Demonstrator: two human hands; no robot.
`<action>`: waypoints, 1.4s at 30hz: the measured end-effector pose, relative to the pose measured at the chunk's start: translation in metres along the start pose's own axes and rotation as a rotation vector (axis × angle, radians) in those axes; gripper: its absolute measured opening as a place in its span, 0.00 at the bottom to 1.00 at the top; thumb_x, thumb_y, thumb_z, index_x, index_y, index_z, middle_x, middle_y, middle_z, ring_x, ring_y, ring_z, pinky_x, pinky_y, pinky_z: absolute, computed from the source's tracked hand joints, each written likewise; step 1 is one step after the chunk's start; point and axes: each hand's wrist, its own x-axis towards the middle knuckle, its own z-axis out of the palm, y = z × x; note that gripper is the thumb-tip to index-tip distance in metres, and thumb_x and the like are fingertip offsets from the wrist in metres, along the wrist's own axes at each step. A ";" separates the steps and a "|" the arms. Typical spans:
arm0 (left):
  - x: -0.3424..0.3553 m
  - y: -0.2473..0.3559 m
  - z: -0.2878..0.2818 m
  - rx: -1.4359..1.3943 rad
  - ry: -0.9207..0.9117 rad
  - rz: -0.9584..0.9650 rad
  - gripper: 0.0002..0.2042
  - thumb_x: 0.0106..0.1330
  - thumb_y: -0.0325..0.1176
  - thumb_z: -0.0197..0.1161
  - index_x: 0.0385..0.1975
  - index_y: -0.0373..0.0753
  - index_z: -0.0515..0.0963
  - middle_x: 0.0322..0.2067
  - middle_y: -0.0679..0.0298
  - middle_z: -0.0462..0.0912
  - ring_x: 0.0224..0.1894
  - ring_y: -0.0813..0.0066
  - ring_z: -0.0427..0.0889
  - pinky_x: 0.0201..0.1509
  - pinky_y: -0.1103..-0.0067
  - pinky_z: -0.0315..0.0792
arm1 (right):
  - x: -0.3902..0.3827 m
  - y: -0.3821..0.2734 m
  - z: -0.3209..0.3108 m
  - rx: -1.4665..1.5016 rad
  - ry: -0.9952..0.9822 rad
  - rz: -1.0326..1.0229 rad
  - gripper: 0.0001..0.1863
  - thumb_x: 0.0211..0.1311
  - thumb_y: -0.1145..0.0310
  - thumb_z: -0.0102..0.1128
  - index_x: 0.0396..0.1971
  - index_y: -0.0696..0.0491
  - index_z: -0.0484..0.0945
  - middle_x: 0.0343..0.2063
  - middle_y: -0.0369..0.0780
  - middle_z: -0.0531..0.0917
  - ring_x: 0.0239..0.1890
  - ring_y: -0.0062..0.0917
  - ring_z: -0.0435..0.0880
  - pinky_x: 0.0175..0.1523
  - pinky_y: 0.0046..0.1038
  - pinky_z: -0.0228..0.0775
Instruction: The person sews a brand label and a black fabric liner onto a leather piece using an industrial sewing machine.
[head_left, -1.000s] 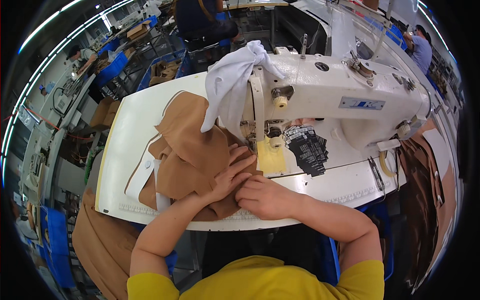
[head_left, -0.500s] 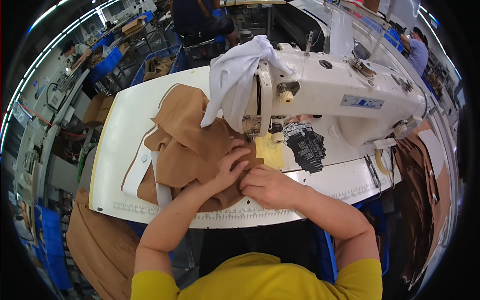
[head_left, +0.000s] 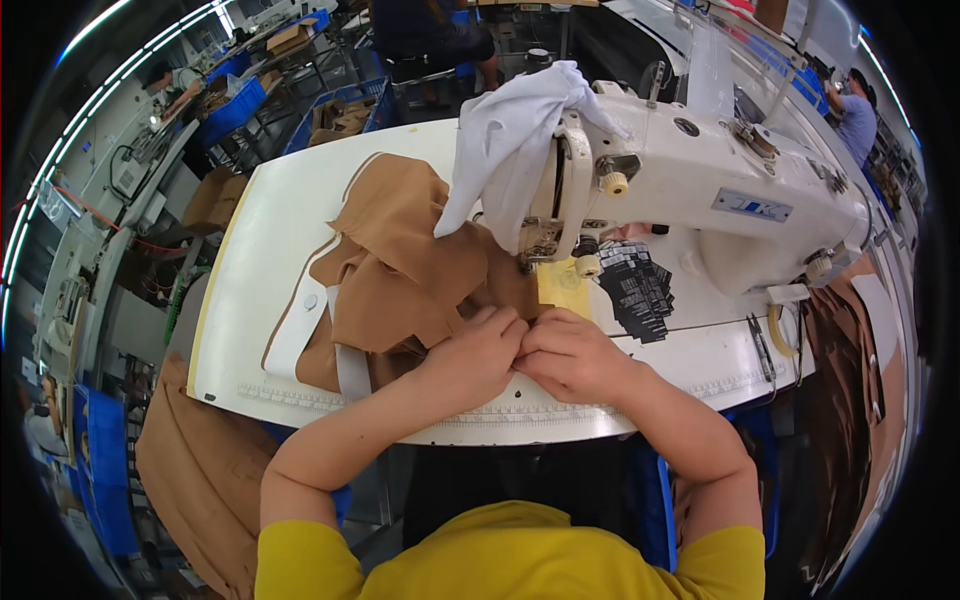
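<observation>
Both your hands meet at the near right edge of a soft, rumpled brown fabric piece [head_left: 400, 285], which lies bunched on a white, curved-edge sewing table [head_left: 280, 205], just left of and below the needle end of a glossy white metal sewing machine [head_left: 680, 165]. Your left hand [head_left: 478, 357] lies over the fabric's near side, fingers curled inward; whether it pinches the material cannot be told, its fingertips being partly hidden. Your right hand [head_left: 577, 357], its fingers bent and drawn together, grips the fabric's edge, knuckles up, touching your left.

A limp white cloth [head_left: 510, 135] drapes over the machine's head, its tail hanging down onto the brown fabric. A flat white strip with a round fastener [head_left: 293, 340] shows at the fabric's left side. Beside the needle, a pale yellow patch [head_left: 563, 288] marks the machine bed, and a fanned pile of black printed labels [head_left: 637, 290] lies to its right. Slim metal snips [head_left: 762, 348] rest near a yellowish ring-shaped roll [head_left: 784, 330] at the table's right end. More brown cloth [head_left: 200, 480] hangs at your lower left.
</observation>
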 end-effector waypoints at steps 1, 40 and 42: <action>0.002 -0.002 -0.004 0.022 -0.075 0.040 0.18 0.57 0.36 0.69 0.43 0.35 0.72 0.45 0.57 0.73 0.49 0.55 0.73 0.54 0.68 0.69 | 0.000 0.000 -0.001 -0.003 0.000 0.004 0.07 0.44 0.78 0.65 0.27 0.54 0.80 0.31 0.35 0.78 0.33 0.29 0.78 0.44 0.28 0.70; 0.001 0.002 0.024 0.270 0.623 0.162 0.09 0.47 0.24 0.65 0.29 0.41 0.77 0.30 0.67 0.76 0.30 0.69 0.78 0.32 0.75 0.74 | -0.003 0.024 -0.031 0.691 0.025 1.224 0.09 0.60 0.76 0.58 0.40 0.58 0.72 0.30 0.38 0.81 0.21 0.17 0.80 0.19 0.18 0.68; 0.001 0.004 0.023 0.276 0.631 0.166 0.09 0.47 0.24 0.64 0.30 0.41 0.77 0.32 0.67 0.77 0.31 0.70 0.79 0.33 0.75 0.75 | -0.002 0.023 -0.027 0.793 0.082 1.222 0.16 0.59 0.79 0.56 0.47 0.57 0.68 0.37 0.40 0.79 0.24 0.20 0.82 0.21 0.20 0.72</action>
